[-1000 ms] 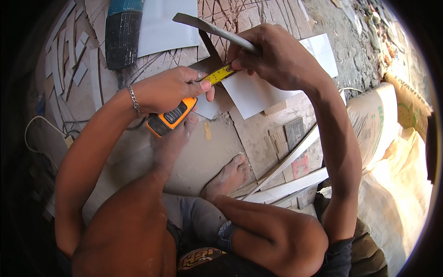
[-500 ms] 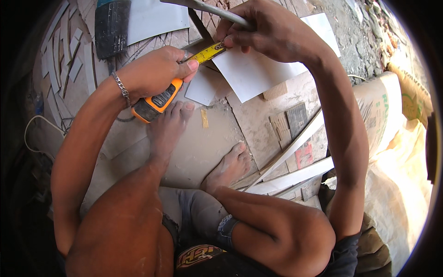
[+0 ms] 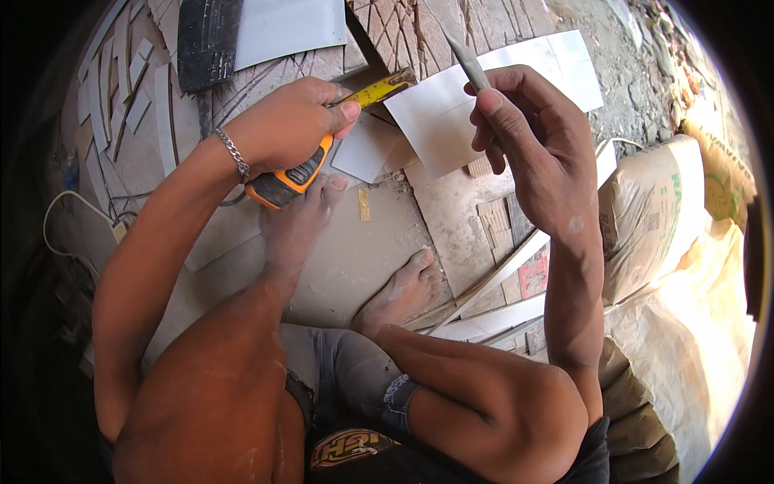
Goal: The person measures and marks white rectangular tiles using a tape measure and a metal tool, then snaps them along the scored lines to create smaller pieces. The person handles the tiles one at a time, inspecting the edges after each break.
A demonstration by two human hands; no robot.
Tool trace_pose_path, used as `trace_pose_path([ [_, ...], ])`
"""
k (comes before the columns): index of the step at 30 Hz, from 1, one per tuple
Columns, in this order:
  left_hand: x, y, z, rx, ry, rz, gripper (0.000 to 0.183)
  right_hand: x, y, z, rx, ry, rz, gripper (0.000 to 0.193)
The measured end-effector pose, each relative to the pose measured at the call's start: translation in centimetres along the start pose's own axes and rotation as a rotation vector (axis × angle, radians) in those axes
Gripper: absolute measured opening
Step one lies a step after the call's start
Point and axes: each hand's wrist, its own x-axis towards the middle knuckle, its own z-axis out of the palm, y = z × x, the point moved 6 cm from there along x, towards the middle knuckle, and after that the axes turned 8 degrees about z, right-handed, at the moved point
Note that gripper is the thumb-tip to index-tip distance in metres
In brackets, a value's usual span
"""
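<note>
My left hand (image 3: 286, 121) is closed on an orange and black tape measure (image 3: 284, 189). Its thumb presses on the short length of yellow blade (image 3: 377, 91) pulled out toward the upper right. My right hand (image 3: 538, 149) pinches a slim grey pointed rod (image 3: 463, 56) between thumb and fingers, tip up and to the left. Beneath that hand lies a white tile (image 3: 435, 133), partly covered by the fingers. The free end of the blade sits close to this tile's left corner; whether they touch I cannot tell.
Narrow cut tile strips (image 3: 165, 117) lie at the upper left, near a white cable (image 3: 60, 202). A black, ridged piece (image 3: 208, 48) stands beside another white tile (image 3: 289, 28). Long pale strips (image 3: 484, 323) and a paper sack (image 3: 657, 214) are on the right. My bare feet (image 3: 403, 290) rest between.
My right hand has let go of the blade's end and drawn back right and down, turning the grey rod upward. The left hand with the tape measure has shifted slightly right.
</note>
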Motion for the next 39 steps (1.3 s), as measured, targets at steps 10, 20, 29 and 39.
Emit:
trace_pose_path([
  [10,-0.8,1.1,0.6,0.021,0.090,-0.046,0.039,-2.9,2.9,-0.3,0.083,0.100,0.114,0.021],
  [20,-0.7,1.3,0.5,-0.077,0.008,-0.024,0.040,-3.4,4.8,0.9,-0.139,0.208,0.077,0.028],
  [29,-0.4,1.1,1.6,-0.293,-0.161,-0.046,0.036,-3.5,5.1,0.9,-0.109,0.249,0.045,0.027],
  [39,0.1,0.2,2.7,-0.601,-0.449,-0.143,0.030,-3.6,4.6,0.9,-0.107,0.231,0.100,0.028],
])
